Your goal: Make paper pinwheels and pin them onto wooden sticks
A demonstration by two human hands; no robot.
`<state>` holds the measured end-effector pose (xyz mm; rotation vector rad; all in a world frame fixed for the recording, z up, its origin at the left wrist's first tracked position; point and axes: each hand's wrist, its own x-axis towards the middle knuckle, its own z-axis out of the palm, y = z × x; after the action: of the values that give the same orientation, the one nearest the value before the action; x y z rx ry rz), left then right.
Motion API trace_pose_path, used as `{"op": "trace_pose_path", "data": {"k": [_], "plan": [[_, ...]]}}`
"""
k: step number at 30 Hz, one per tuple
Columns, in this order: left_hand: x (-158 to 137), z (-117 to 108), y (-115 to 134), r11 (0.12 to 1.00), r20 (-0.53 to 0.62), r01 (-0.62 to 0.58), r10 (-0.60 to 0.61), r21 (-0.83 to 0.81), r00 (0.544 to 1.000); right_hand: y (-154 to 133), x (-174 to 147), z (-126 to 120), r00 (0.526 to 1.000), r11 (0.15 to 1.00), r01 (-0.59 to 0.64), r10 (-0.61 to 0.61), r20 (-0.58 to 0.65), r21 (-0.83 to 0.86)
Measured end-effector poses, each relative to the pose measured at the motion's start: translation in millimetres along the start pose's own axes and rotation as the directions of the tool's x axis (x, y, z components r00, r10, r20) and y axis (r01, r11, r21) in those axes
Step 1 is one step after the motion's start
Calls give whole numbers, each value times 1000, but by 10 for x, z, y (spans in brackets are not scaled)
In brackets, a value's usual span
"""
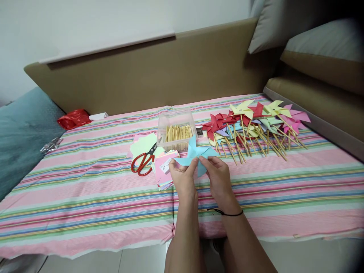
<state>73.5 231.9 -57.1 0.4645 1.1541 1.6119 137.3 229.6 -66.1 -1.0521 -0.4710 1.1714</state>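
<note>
A light blue paper pinwheel (195,151) is held up between my two hands, its blades folded in toward the middle. My left hand (184,175) pinches it from the left, thumb near the centre. From the right, my right hand (218,175) grips it too, with the thumb close to the same spot. No stick shows on this pinwheel. Just behind it stands a clear plastic box (178,115) holding many short wooden sticks (179,132). Left of my hands lie red-handled scissors (143,161) and a stack of coloured paper (163,172) with a small white printed card on top.
Many finished pinwheels on sticks (250,125) are heaped at the right. A red plastic bag (74,119) and a white box (98,116) lie at the back left, with a shiny packet (51,145) nearer. A striped cloth (99,204) covers the seat; cushions (327,49) rise at the right.
</note>
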Motion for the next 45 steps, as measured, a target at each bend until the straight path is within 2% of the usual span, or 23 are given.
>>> {"op": "trace_pose_path", "data": {"k": [13, 22, 28, 36, 41, 45], "plan": [[-13, -8, 2, 1000, 28, 12, -12, 11, 1000, -3, 16, -32, 1000, 1000, 5, -4, -5, 8], [-12, 3, 8, 1000, 68, 28, -27, -11, 997, -77, -4, -38, 998, 996, -63, 63, -4, 59], [-1, 6, -2, 999, 7, 28, -28, 18, 1000, -55, 0, -47, 994, 993, -96, 92, 57, 74], [-33, 24, 34, 993, 49, -70, 66, 96, 997, -22, 16, -52, 998, 1000, 9, -10, 56, 21], [-24, -19, 77, 983, 56, -70, 61, 170, 997, -18, 57, -114, 997, 997, 22, -15, 81, -81], [-14, -37, 89, 980, 109, -62, 42, 190, 993, -13, 76, -152, 996, 993, 45, -36, 80, -109]]}}
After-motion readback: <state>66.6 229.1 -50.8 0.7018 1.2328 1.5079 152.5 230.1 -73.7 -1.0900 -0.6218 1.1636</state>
